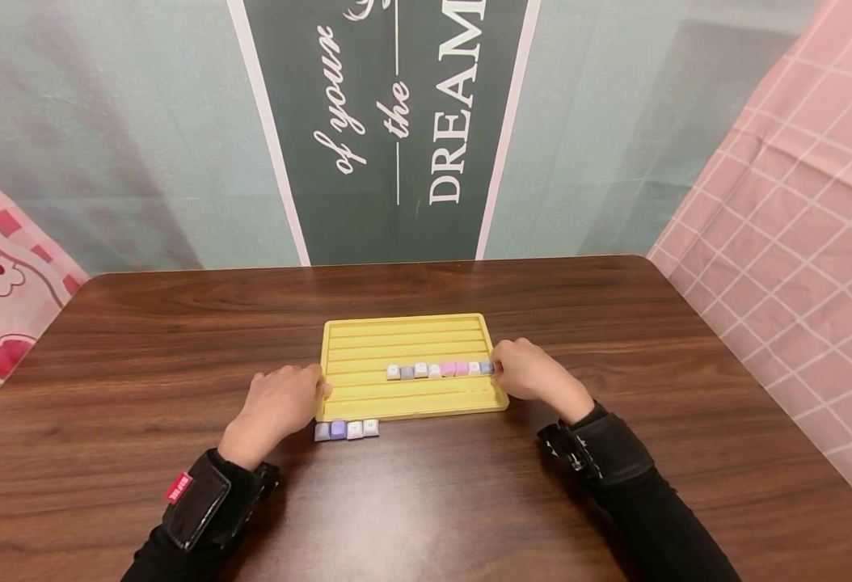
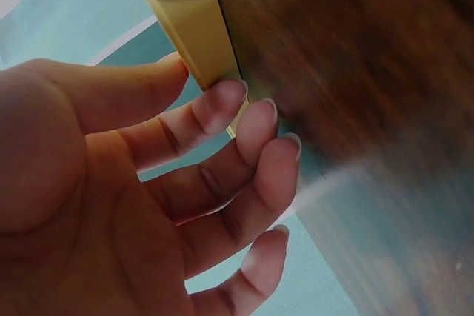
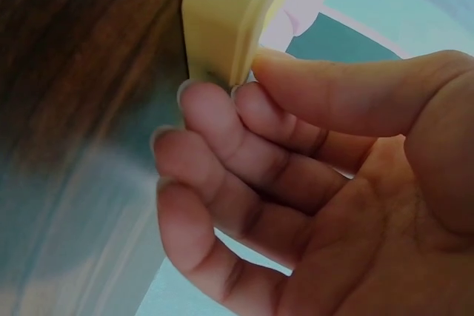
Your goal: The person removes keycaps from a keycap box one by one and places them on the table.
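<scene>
A yellow ridged tray (image 1: 404, 340) lies on the brown table. My left hand (image 1: 280, 402) pinches its left edge, thumb on the rim and fingertips against the outer wall (image 2: 198, 31) in the left wrist view. At the opposite edge my right hand (image 1: 535, 373) grips the tray's side (image 3: 222, 16) between thumb and curled fingers. One groove holds a row of white, grey, pink and blue keycaps (image 1: 448, 369), reaching to the right rim by my right fingers. Several more keycaps (image 1: 338, 430), grey, purple and white, stand side by side along the tray's front left edge.
The dark wood table (image 1: 426, 501) stretches around the tray on all sides. Behind it hangs a grey-green cloth with lettering (image 1: 397, 162). Pink patterned cloth (image 1: 4, 275) hangs at the left, and pink checked cloth (image 1: 790, 242) at the right.
</scene>
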Tool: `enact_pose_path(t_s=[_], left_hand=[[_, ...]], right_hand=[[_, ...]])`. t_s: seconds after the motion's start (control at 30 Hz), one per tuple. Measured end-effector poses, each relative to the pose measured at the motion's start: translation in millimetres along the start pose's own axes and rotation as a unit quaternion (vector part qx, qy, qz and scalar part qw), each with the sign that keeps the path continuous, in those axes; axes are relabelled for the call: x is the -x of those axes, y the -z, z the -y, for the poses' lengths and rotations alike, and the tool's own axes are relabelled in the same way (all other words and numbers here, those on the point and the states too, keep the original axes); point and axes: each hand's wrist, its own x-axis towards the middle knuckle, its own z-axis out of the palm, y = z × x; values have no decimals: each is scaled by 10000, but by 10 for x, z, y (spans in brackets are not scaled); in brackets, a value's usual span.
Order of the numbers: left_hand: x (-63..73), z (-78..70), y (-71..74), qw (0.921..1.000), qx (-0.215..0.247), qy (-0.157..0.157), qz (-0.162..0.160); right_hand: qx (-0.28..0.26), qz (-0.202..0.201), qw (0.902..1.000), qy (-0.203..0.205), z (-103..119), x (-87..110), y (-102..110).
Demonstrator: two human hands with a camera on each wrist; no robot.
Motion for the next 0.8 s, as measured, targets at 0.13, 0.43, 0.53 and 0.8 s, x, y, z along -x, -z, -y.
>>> enact_pose_path(t_s=[0.13,0.43,0.53,0.8], left_hand=[[0,-5,2,10000,20,15,13],[5,-1,3,10000,52,3,-20],[4,2,2,10000,39,1,-28],[1,3,4,10000,26,2,-21]], right_hand=[[2,-117,9999,-57,23,-2,5],[110,-624,9969,467,92,-31,-12],[124,-826,9939,716,118,-44,-30],[-6,-1277,9813,1439,180,-94,-83]])
